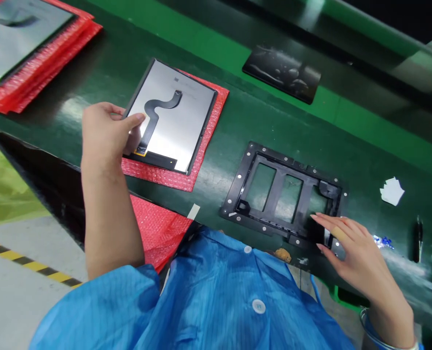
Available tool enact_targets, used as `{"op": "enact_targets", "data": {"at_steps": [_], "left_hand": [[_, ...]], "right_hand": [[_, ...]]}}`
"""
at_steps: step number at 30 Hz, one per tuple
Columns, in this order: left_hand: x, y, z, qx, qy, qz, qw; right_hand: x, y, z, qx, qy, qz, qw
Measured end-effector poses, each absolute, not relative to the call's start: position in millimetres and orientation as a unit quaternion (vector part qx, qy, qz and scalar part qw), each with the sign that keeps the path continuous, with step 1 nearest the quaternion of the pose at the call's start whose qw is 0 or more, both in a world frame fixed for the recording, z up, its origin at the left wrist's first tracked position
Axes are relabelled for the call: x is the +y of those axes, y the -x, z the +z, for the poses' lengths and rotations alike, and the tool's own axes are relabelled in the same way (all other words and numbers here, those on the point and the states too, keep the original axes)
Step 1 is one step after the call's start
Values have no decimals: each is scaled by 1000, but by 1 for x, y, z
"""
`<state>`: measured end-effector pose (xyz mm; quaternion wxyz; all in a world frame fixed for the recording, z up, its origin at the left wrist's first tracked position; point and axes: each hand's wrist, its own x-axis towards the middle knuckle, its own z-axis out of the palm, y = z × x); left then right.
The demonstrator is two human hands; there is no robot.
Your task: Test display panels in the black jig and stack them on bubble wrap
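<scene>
My left hand (108, 129) grips the left edge of a flat display panel (182, 124), thumb on top and the other fingers partly hidden at the edge. The panel's silvery back faces up, with a dark curved ribbon cable (152, 126) across it. Beneath it lies a red bubble-wrap sheet (161, 177). Over the lower right corner of a black rectangular frame (277, 194) rests my right hand (350, 243), its thumb and fingers stretched apart. The frame lies flat, with three openings and several round silvery dots along its rim. A small shiny patch shows between thumb and fingers; I cannot tell what it is.
Another panel (22, 36) lies on stacked red bubble wrap (51, 68) at upper left. A glossy black plate (281, 73) is at the back of the green table (354, 150). White paper pieces (391, 191), blue bits (385, 241) and a dark pen-like tool (418, 240) lie right.
</scene>
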<state>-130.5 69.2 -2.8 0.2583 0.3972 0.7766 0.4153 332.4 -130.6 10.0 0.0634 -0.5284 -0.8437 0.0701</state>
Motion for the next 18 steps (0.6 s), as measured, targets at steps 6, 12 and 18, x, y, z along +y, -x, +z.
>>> {"op": "enact_targets", "data": {"at_steps": [6,12,18], "left_hand": [[59,129,13,737,-287,561,245],[27,100,28,500,-418,660,374],[12,19,39,461,-386,554,576]], "right_hand": [[-127,-330,11,-839,530,97,83],[-118,-326,11,-831,538,83,113],[-98,-276,36,-810,499,24,307]]}}
